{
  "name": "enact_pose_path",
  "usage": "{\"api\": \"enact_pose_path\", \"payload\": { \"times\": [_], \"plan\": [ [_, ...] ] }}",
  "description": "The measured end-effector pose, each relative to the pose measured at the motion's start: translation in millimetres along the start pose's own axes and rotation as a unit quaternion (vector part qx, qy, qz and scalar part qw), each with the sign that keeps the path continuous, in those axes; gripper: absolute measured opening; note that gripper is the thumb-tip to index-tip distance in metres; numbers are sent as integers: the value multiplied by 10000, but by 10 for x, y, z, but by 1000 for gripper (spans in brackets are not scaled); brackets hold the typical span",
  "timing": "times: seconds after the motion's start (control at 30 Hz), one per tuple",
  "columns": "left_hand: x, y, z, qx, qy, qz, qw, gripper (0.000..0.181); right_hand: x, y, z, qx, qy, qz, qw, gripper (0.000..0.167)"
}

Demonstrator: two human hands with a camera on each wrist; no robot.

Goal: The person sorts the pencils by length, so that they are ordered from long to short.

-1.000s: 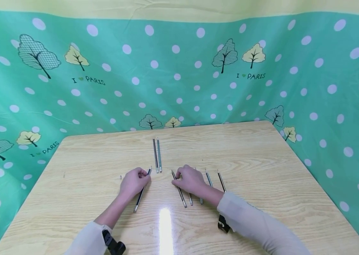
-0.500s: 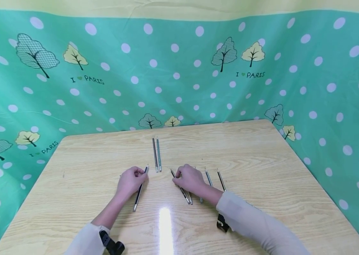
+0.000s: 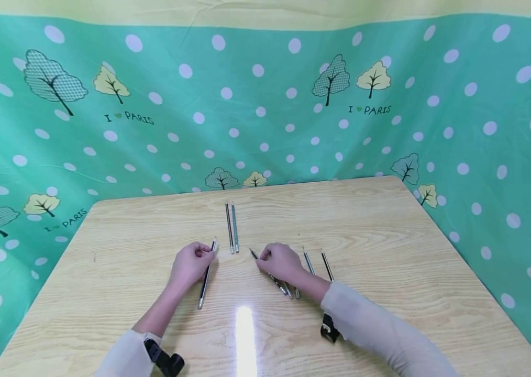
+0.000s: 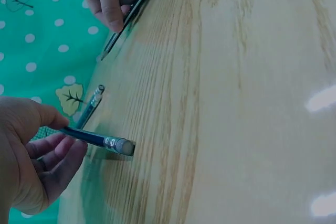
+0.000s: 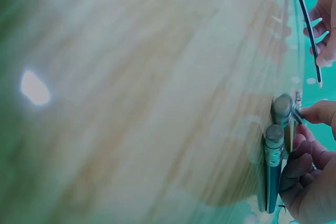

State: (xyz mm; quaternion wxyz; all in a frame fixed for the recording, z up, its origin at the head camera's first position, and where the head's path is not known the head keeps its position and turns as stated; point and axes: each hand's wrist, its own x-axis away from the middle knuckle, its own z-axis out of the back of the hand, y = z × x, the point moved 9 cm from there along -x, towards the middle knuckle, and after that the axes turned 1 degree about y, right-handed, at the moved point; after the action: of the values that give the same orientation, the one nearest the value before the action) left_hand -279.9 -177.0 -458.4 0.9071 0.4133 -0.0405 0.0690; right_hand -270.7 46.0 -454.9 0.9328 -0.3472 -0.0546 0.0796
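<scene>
My left hand (image 3: pixel 191 264) pinches a dark pencil (image 3: pixel 205 285) between thumb and fingers, point away from me. In the left wrist view that pencil's eraser end (image 4: pixel 124 146) juts out past the fingers. A second dark pencil (image 3: pixel 277 284), slanting with its point to the left, is pinched by my right hand (image 3: pixel 282 263). Close by its eraser end lie the ends of a pencil (image 3: pixel 288 291) and another one (image 3: pixel 297 293), mostly hidden beneath the hand. The right wrist view has a blue-green pencil (image 5: pixel 273 169) beside the right fingers.
Two pencils lie side by side farther back, one dark (image 3: pixel 229 229) and one blue-green (image 3: pixel 235 229). Right of my right hand are a blue pencil (image 3: pixel 309 261) and a black pencil (image 3: pixel 327 265), partly behind the forearm. A polka-dot curtain (image 3: pixel 265 110) borders the wooden table (image 3: pixel 388 225).
The left hand has shifted slightly left and away from me, its pencil now steeper. In the right hand the pencil has turned, its eraser end swinging right toward the neighbouring pencils.
</scene>
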Motion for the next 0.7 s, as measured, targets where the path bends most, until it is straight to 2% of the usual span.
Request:
{"api": "enact_pose_path", "payload": {
  "times": [0.17, 0.37, 0.5, 0.7],
  "plan": [
    [9, 20, 12, 250, -35, 23, 9997, 27, -7, 29, 5, -788, -113, -136, 9967, 12],
    [4, 46, 16, 192, -62, -47, 9998, 26, -32, 30, -10, -1457, -279, -262, 9886, 13],
    [2, 56, 8, 231, -111, -34, 9997, 26, -34, 41, -6, -1744, -378, -421, 9830, 14],
    [3, 84, 15, 315, -153, -32, 9994, 26, -51, 39, 32, -2003, -354, -424, 9782, 18]
  ]
}}
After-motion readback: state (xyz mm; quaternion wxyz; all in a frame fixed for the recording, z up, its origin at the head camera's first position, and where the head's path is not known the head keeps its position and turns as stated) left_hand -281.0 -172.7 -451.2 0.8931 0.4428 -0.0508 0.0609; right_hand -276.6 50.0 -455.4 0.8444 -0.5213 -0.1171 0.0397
